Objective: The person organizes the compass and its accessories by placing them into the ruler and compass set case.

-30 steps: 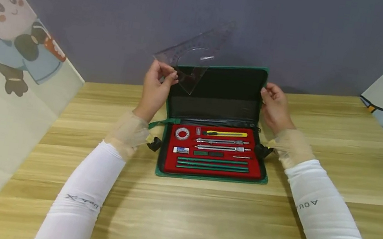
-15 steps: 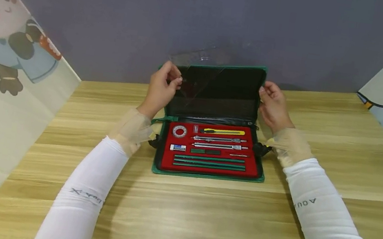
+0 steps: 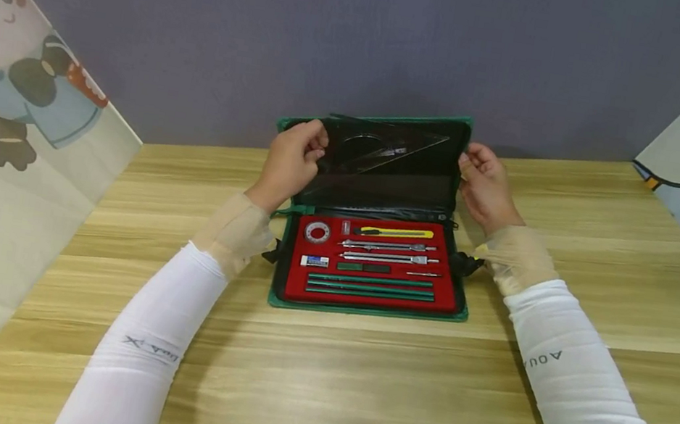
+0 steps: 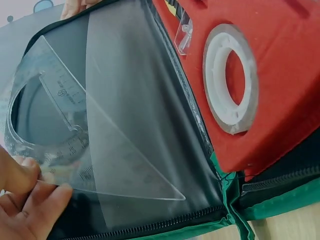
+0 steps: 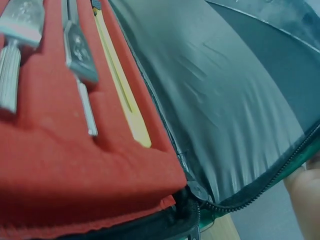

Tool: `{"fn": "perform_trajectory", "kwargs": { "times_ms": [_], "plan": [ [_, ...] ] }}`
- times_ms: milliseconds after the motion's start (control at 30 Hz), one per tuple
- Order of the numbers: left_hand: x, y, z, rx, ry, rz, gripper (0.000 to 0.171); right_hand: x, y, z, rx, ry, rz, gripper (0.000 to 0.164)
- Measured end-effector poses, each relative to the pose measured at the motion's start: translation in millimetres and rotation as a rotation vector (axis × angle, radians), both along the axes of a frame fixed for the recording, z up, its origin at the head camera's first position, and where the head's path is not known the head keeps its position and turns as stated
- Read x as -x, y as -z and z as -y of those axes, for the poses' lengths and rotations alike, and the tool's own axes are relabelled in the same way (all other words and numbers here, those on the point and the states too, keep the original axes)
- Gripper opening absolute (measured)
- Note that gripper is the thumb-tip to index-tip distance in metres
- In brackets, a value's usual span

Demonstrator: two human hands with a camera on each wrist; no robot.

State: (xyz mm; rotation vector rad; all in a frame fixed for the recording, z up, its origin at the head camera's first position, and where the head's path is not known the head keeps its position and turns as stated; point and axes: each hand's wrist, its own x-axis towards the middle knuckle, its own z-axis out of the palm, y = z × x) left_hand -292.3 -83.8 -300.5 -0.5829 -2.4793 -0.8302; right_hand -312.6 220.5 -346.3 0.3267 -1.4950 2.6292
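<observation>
A green zip case (image 3: 365, 312) lies unzipped on the table, its lid raised toward the back. My left hand (image 3: 290, 164) pinches a corner of a clear plastic set square (image 3: 382, 151) in front of the lid's dark inner side. In the left wrist view, the set square (image 4: 107, 130) lies over the lid's see-through pocket (image 4: 155, 130), with thumb and fingers at its edge; whether any of it is inside the pocket, I cannot tell. My right hand (image 3: 485, 186) grips the lid's right edge, thumb in front. In the right wrist view only part of that hand (image 5: 306, 197) shows.
A red insert (image 3: 296, 286) holds a white tape-like ring (image 3: 318, 223), a yellow utility knife (image 3: 396, 233), two metal compasses (image 3: 386, 257), an eraser (image 3: 314, 261) and green pencils (image 3: 368, 286). Behind the lid stands a grey partition (image 3: 240, 43).
The set square has come down from above the lid's top edge to in front of its inner side, turning as it went. My right hand keeps its grip on the lid.
</observation>
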Motion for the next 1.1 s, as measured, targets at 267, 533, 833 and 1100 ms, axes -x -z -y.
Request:
{"fn": "perform_trajectory", "kwargs": {
  "times_ms": [267,533,833,1100],
  "plan": [
    [-5.7,-0.4,-2.4,0.053,-0.055,-0.003,0.007,-1.3,0.4,-1.8,-0.003,-0.010,-0.012,0.026],
    [-5.3,1.0,-7.7,0.104,-0.060,-0.001,0.010,-4.8,-1.0,-4.3,0.009,-0.036,-0.012,0.025],
    [-8.7,-0.9,-19.5,0.238,-0.111,0.034,0.014,-4.8,1.8,-5.6,0.015,-0.056,-0.004,0.027],
    [-10.3,-0.5,-23.0,0.309,-0.116,0.059,0.012,-5.2,1.6,-3.1,-0.007,-0.071,-0.018,0.025]
  ]
}}
